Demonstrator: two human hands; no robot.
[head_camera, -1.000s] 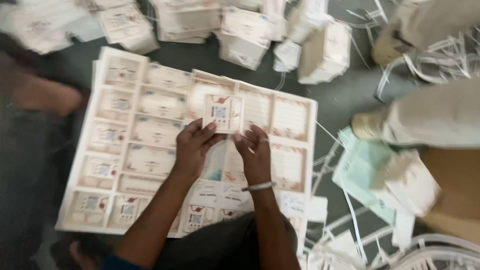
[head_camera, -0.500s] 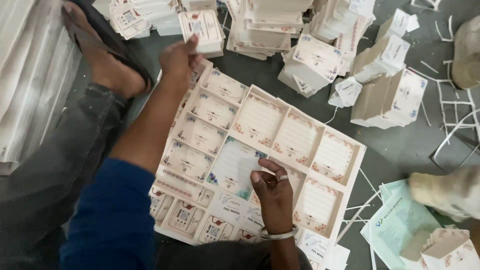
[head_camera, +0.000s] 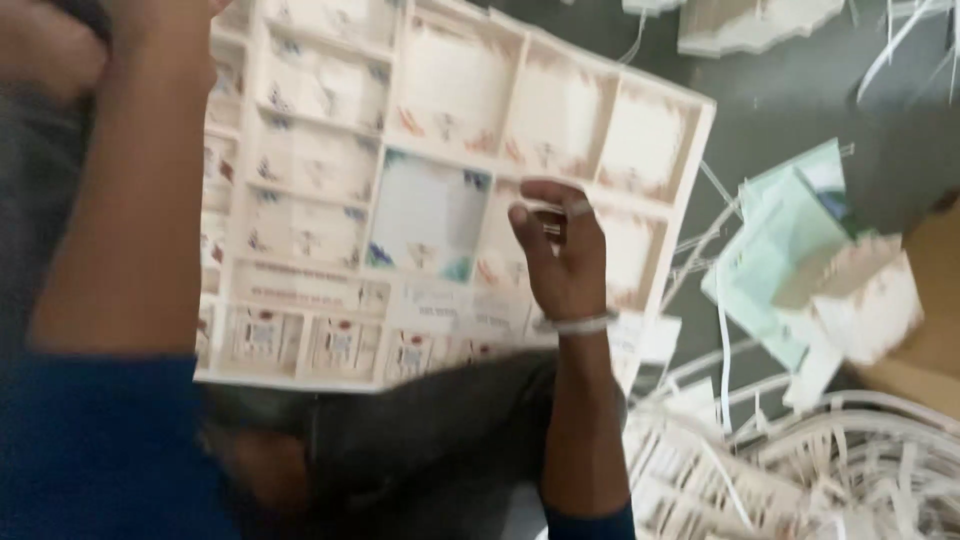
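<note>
A large cream printed sheet (head_camera: 560, 120), divided into many card panels, lies across my lap and the grey floor. One panel near its middle (head_camera: 425, 215) looks paler and bluish. My right hand (head_camera: 562, 255), with a ring and a wrist bangle, rests on the sheet just right of that panel, fingers bent against the paper and nothing visibly held. My left forearm (head_camera: 130, 200), in a blue sleeve, stretches up along the sheet's left side. Its hand passes beyond the top edge of the picture.
Right of the sheet lie pale green sheets (head_camera: 790, 230) and a small stack of cut cards (head_camera: 870, 300) beside brown cardboard (head_camera: 935, 300). White paper strips (head_camera: 800, 460) pile up at lower right. Another card stack (head_camera: 750, 25) sits at the top. The picture is blurred.
The view has swung down and closer. My left arm still reaches away past the sheet's far left, its hand now out of frame. My right hand has stayed on the sheet.
</note>
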